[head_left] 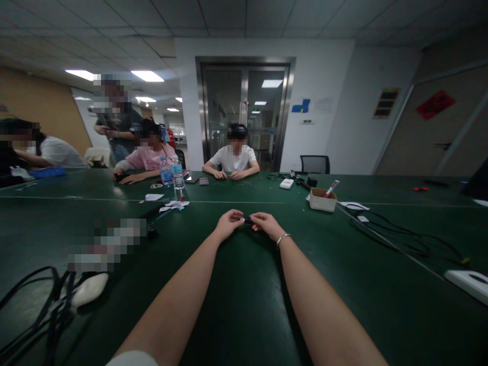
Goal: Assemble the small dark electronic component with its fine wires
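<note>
Both of my hands meet above the green table [244,284], near the middle of the view. Between them lies a small dark object [247,220] with a shiny silvery part at its left end. The fingers of my left hand [229,224] pinch the silvery end. My right hand [267,225], with a silver bracelet at its wrist, grips the dark end. What exactly the object is, I cannot make out.
Left of my arms lie black cables [57,300] and a white object [90,290]. Water bottles [177,174] and papers [174,205] are further back. Right are a small box [322,200], cables [412,234] and a white device [468,284]. Several people are across the table.
</note>
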Available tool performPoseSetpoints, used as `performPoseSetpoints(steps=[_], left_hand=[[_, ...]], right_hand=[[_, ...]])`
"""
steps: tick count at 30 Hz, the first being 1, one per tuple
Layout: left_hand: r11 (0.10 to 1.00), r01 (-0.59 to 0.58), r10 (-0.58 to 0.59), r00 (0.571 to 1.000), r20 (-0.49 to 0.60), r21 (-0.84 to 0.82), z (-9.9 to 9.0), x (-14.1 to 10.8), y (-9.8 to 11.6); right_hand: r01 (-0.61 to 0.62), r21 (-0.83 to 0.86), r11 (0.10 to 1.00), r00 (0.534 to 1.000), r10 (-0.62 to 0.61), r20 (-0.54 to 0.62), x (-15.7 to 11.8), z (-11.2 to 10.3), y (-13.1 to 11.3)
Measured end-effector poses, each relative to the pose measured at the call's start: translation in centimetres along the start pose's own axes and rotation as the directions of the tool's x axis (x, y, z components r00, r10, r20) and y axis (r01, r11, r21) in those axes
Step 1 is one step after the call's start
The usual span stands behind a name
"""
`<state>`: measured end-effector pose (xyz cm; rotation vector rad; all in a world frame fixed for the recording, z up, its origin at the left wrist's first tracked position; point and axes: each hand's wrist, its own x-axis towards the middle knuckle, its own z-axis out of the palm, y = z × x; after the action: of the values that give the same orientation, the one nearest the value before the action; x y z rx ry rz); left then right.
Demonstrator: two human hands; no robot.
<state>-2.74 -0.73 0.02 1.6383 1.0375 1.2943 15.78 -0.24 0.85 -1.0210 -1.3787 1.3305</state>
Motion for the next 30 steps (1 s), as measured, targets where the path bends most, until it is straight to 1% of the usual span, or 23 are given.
performPoseSetpoints(steps=[3, 8, 11, 15, 18, 20, 25, 28, 30], left_hand=[[1.0, 0.004, -0.004, 1.0, -0.001, 0.024, -0.1, 0.2, -0.3], [0.998, 0.04, -0.042, 0.998, 0.037, 0.045, 0.3, 0.5, -0.8], [0.995, 0.063, -0.066, 0.997, 0.028, 0.082, 0.4, 0.7, -1.1], [0.998, 0.013, -0.012, 1.0, -0.01, 0.062, 0.1, 0.6, -1.2], [0.998, -0.039, 0.04, 0.999, -0.01, 0.048, -0.2, 0.5, -1.3], [0.998, -0.038, 0.038, 0.999, -0.009, 0.048, -0.3, 0.5, -1.3], [1.0, 0.01, -0.01, 1.0, -0.008, 0.009, 0.0, 0.5, -1.3], [1.0, 0.008, -0.008, 1.0, 0.027, 0.008, 0.0, 0.5, -1.2], [1.0, -0.013, 0.012, 0.998, 0.056, 0.024, -0.2, 0.4, -1.2]], right_hand=[[0.008, 0.01, 1.0, 1.0, -0.008, 0.001, -0.2, 0.0, -0.1], [0.021, 0.022, 1.0, 0.999, -0.022, 0.03, -0.3, 0.0, -0.2], [0.033, 0.035, 0.999, 0.999, -0.034, 0.032, -0.3, 0.0, -0.1], [0.041, 0.061, 0.997, 0.999, -0.04, -0.003, -0.3, -0.1, 0.0], [0.025, 0.079, 0.997, 1.0, -0.025, 0.002, -0.5, 0.0, -0.1], [0.022, 0.096, 0.995, 1.0, -0.023, 0.015, -0.6, 0.0, -0.2], [0.047, 0.131, 0.99, 0.999, -0.05, 0.017, -0.6, -0.1, 0.0], [0.045, 0.14, 0.989, 0.999, -0.045, -0.001, -0.5, -0.2, 0.1], [0.031, 0.147, 0.989, 0.999, -0.029, -0.012, -0.5, -0.2, 0.0]])
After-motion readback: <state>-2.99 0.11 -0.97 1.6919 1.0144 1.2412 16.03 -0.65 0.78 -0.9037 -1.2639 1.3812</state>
